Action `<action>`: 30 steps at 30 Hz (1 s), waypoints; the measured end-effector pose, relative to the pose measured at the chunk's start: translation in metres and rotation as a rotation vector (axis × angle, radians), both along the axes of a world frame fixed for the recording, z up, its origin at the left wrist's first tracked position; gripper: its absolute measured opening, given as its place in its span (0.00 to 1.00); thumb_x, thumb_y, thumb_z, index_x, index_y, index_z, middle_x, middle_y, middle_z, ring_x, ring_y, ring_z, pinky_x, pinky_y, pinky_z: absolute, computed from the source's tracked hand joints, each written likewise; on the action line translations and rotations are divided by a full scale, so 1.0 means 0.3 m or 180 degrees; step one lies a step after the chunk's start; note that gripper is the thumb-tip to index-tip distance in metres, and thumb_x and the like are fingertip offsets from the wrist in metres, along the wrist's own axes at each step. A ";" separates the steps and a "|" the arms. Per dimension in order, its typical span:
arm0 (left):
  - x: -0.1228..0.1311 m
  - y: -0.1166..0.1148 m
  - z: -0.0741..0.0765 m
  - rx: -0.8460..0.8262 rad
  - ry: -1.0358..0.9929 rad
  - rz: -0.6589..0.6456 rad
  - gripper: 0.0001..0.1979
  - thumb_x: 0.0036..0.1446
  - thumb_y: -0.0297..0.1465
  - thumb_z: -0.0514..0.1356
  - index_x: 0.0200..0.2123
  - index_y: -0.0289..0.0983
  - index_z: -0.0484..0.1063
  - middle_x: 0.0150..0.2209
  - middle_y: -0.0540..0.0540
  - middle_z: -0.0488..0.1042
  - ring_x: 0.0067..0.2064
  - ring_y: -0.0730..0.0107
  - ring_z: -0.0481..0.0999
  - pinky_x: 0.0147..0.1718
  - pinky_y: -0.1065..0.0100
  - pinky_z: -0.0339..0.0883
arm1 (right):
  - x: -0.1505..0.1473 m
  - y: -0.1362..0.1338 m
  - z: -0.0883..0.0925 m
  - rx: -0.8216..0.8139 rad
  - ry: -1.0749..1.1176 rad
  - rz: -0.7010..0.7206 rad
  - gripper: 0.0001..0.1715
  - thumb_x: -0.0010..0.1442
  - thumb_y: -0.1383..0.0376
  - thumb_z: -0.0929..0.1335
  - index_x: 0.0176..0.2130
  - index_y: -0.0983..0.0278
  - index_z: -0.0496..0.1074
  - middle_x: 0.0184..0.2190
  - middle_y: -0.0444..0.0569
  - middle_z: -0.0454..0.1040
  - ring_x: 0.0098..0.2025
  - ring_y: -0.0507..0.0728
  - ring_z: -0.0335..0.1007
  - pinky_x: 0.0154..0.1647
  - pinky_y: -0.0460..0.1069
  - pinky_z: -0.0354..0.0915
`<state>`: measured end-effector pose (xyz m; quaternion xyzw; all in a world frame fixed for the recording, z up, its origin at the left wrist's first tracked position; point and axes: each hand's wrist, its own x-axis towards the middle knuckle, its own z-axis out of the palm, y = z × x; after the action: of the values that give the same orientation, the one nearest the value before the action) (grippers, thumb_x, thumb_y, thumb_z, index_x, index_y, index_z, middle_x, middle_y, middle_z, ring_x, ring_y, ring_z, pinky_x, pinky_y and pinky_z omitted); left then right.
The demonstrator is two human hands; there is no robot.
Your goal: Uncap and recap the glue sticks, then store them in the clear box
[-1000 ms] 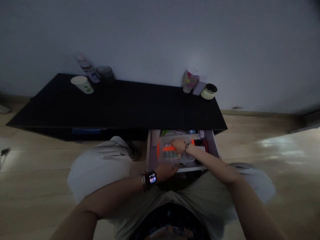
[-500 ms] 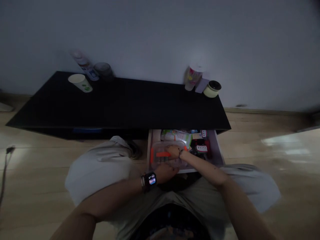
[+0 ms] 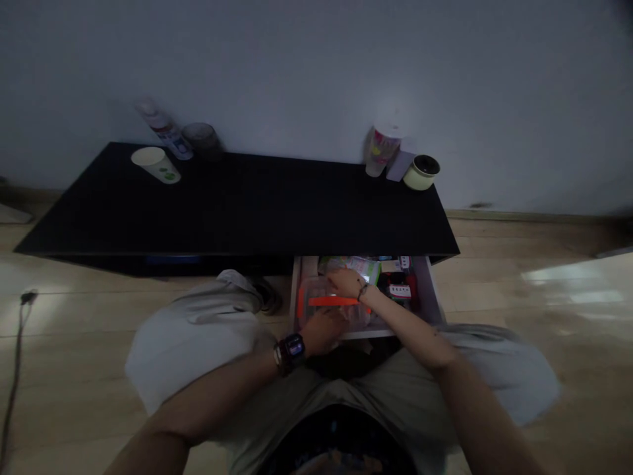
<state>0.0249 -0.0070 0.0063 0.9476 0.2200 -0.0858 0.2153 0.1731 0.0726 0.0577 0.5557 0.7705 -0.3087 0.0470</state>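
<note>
Here we are, looking down into an open drawer [image 3: 368,334] pulled out from under a low black cabinet [image 3: 237,204], and all the action is on a clear plastic box [image 3: 321,295] with an orange strip [image 3: 329,301] across it, sitting in the near left part of the drawer. Our right hand [image 3: 346,284] is laid over the far side of the box, fingers spread across the top, though we can't tell whether they're really gripping. Our left hand [image 3: 321,332], smartwatch [image 3: 291,351] on the wrist, curls in at the near edge with its fingers mostly hidden, so no firm call there either. It's tight in there: a green-and-white packet [image 3: 349,268] lies just beyond the box, and a red-and-black item with a white label [image 3: 399,291] sits to the right. Drag the box sideways and it could snag that packet; tilt it and it could slip from those fingers into the clutter. If that orange strip is a catch, a loose one might let the lid spring. The dim light doesn't help. Well apart at the cabinet's far edge stand a paper cup [image 3: 155,165] and a patterned plastic cup [image 3: 383,148].
</note>
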 end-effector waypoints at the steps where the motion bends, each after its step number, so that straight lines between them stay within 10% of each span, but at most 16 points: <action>1: -0.003 0.007 0.003 0.0080 -0.0024 0.0064 0.26 0.59 0.33 0.63 0.60 0.34 0.68 0.60 0.32 0.72 0.64 0.47 0.67 0.62 0.46 0.59 | 0.012 0.022 0.000 0.0187 -0.0033 0.0060 0.08 0.65 0.67 0.67 0.45 0.64 0.74 0.43 0.54 0.75 0.48 0.59 0.69 0.44 0.51 0.57; 8: -0.016 0.077 -0.003 0.0838 -0.0077 0.0564 0.40 0.58 0.40 0.63 0.70 0.36 0.57 0.72 0.32 0.52 0.72 0.39 0.50 0.68 0.34 0.42 | 0.071 0.098 0.014 0.1322 0.0010 0.0469 0.33 0.64 0.50 0.69 0.60 0.68 0.69 0.58 0.61 0.69 0.61 0.65 0.63 0.60 0.57 0.60; 19: -0.019 0.267 -0.009 0.1234 -0.0369 0.1353 0.45 0.59 0.44 0.62 0.71 0.23 0.52 0.72 0.26 0.47 0.75 0.45 0.44 0.70 0.40 0.35 | 0.170 0.108 -0.049 0.0851 -0.0382 0.0288 0.71 0.46 0.39 0.76 0.74 0.65 0.49 0.74 0.64 0.45 0.76 0.71 0.35 0.72 0.65 0.45; 30: -0.087 0.372 0.009 0.1356 -0.0367 0.1859 0.40 0.59 0.32 0.60 0.71 0.26 0.53 0.73 0.28 0.47 0.74 0.46 0.46 0.71 0.43 0.35 | 0.186 0.127 -0.137 0.1583 -0.0474 0.0294 0.55 0.52 0.58 0.79 0.71 0.62 0.58 0.73 0.62 0.51 0.74 0.67 0.45 0.72 0.62 0.48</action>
<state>-0.0011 0.1048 0.0090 0.8717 0.4817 0.0806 0.0407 0.2290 0.1108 0.0164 0.5356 0.8417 -0.0657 -0.0204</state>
